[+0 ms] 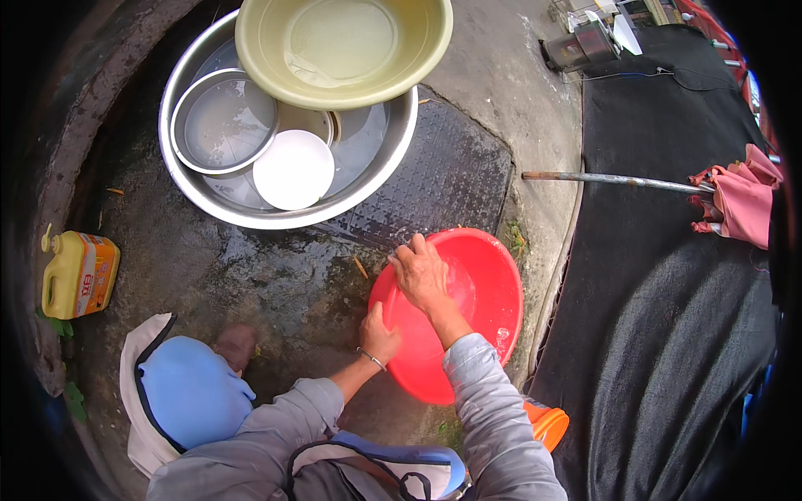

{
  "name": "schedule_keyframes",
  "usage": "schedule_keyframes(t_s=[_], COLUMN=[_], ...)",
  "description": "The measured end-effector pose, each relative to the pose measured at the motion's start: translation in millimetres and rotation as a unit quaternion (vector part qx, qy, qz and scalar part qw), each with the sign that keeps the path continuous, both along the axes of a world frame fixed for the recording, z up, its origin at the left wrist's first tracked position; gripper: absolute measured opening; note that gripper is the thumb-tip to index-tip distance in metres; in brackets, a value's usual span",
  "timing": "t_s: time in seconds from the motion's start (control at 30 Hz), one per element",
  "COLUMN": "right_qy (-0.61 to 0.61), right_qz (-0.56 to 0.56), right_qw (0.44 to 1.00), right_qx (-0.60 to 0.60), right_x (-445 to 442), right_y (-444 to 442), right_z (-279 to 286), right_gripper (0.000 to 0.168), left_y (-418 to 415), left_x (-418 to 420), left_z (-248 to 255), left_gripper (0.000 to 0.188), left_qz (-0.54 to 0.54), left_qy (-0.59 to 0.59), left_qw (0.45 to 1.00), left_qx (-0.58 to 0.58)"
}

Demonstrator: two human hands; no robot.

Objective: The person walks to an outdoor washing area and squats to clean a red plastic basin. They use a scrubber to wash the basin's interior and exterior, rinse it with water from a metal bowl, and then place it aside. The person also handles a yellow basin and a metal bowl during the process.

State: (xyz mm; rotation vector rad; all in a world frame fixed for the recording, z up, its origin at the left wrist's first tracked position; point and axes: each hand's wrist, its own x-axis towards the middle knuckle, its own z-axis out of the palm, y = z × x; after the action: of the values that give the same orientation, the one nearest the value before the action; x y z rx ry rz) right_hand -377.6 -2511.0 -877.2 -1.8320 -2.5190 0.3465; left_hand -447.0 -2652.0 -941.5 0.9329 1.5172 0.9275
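A red plastic basin stands tilted on the wet ground before me, its inside partly facing up. My left hand holds its near left side, thumb up along the rim. Higher up, my right hand grips the upper left rim, with the forearm crossing over the basin. Past the basin sits a large metal tub of water. In it are a round metal pan holding cloudy liquid and a white plate. An olive-green plastic basin of water covers the tub's far side.
A yellow detergent jug with a pump stands at left. A black textured mat lies beside the tub. Black cloth spreads along the right, crossed by a metal pole with pink cloth. An orange container sits by my right arm.
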Motion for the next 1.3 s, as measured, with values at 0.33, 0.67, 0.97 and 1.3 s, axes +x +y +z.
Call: schedule_keyframes(t_s=[0.33, 0.67, 0.97, 1.3], right_qy=[-0.115, -0.211, 0.433, 0.61], right_qz=[-0.22, -0.274, -0.47, -0.401], right_qw=[0.963, 0.925, 0.757, 0.675], right_qx=[0.105, -0.159, -0.139, -0.11], right_x=[167.6, 215.6, 91.0, 10.7], right_y=[60.2, -163.9, -71.9, -63.6], right_z=[-12.9, -169.6, -7.9, 39.1], right_gripper=[0.025, 0.033, 0.014, 0.03], left_y=[-2.0, 135.3, 38.1, 99.4], left_x=[-9.4, -11.2, -8.0, -30.0], left_z=[1.1, -6.6, 11.8, 75.6], left_gripper=[0.027, 0.051, 0.042, 0.045], left_qz=[-0.034, -0.248, -0.034, -0.069], left_qy=[-0.043, 0.009, 0.006, -0.043], left_qw=[0.998, 0.967, 0.998, 0.967], left_qx=[-0.015, 0.052, -0.046, 0.243])
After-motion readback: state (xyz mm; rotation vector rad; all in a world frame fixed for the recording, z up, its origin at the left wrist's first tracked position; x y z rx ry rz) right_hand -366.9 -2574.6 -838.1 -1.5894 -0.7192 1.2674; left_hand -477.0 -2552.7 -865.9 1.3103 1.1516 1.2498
